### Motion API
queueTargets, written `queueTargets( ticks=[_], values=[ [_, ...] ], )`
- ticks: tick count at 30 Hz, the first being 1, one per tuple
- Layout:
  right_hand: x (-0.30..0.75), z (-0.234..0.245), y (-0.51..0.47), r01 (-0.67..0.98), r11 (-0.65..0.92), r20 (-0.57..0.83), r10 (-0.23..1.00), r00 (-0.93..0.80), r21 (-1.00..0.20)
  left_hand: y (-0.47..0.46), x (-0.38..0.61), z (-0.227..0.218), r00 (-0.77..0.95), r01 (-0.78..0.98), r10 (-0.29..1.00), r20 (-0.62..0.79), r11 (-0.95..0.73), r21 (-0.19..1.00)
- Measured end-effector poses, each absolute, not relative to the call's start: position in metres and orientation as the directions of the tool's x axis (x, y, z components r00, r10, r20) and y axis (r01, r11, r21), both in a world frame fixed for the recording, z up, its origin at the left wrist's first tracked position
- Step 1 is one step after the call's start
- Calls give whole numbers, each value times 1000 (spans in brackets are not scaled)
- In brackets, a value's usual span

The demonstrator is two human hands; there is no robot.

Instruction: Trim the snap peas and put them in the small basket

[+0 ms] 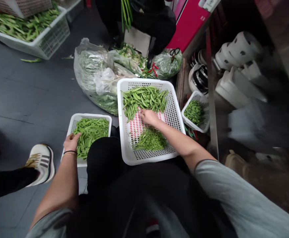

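Dark-clad lap [139,198] nearest, pod heap [148,98] just beyond the right hand [149,117]

Stretching sideways in the white basket [122,135], the heap lies directly ahead of the right fingers [142,114], bent downward, any hold too small to tell; the left hand [70,142], farther off, curls its fingers at the smaller basket's [92,115] rim, grip likewise unclear.

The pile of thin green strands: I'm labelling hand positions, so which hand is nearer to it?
Right. The right hand is inside the large basket, just beyond the pile; the left hand is farther off, at the smaller basket's left side.
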State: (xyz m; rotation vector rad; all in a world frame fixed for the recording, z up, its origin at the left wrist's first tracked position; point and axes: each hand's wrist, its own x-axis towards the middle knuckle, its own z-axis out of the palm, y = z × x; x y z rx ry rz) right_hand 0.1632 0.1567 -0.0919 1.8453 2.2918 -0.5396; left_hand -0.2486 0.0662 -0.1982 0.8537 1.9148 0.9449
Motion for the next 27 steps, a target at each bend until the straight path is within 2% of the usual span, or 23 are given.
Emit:
queueTargets(
  ticks=[3,5,9,12,14,16,17,19,22,27],
  values=[
    [138,-105,180,978,150,-350,917,-192,-145,59,-242,-181,-623,75,688,-373,527,846],
    [138,-110,179,980,142,-362,914,-184,-139,53,-230,-161,-638,-41,669,-382,466,884],
    [170,-97,146,982,135,-393,902,-178,-134,35,-186,-95,-504,-34,832,-233,250,968],
    [193,-67,103,962,189,-333,910,-248,-199,21,-129,-41,-294,-26,945,-143,141,990],
    [200,-44,72,919,274,-226,913,-341,-282,14,-85,-18,-56,-11,981,-185,185,983],
    [199,-24,43,846,407,-98,881,-464,-345,11,-43,-10,167,-8,945,-282,287,958],
    [197,-15,32,803,481,-40,850,-526,-352,11,-26,-10,226,-31,924,-308,323,946],
    [194,-5,14,727,605,45,777,-627,-325,10,0,-15,257,-98,901,-350,385,918],
    [195,0,1,629,710,110,686,-719,-316,7,14,-19,247,-186,883,-400,448,874],
    [203,-1,-2,400,763,182,549,-816,-508,-3,11,-12,425,-163,773,-471,577,800]
  ],
)
